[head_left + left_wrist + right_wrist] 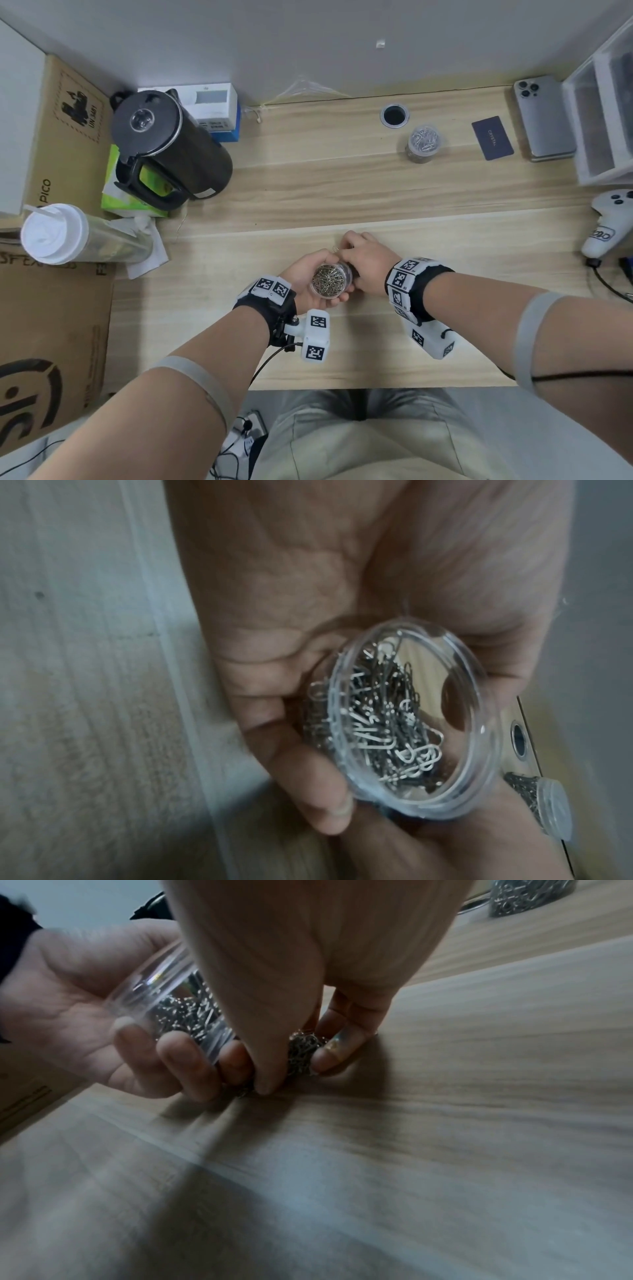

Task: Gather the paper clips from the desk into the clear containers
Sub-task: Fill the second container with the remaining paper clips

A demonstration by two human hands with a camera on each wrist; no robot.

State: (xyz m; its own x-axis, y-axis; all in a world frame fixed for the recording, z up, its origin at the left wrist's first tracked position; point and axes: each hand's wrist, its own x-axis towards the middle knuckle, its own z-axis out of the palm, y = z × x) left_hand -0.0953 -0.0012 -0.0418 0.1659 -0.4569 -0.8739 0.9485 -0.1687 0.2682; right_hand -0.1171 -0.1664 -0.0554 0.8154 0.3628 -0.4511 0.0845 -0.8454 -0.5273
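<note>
In the head view the right hand (364,262) covers the paper clips (303,1049) it gathers on the table (445,205); only the right wrist view shows them, blurred, between thumb and fingers. The storage drawers (603,120) at the upper right and the controller (609,226) are cut by the frame's edge. The far container (527,896) is cropped at the top.

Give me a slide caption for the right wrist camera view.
Right hand pinches a clump of paper clips off the desk beside the left hand's clear container.

Both wrists: black fabric wrist straps (274,308) carrying white plastic blocks with black-and-white square fiducial tags (315,339); thin black cables (270,359). Grey elastic bands (202,380) on forearms. Light khaki trousers (359,442).
</note>
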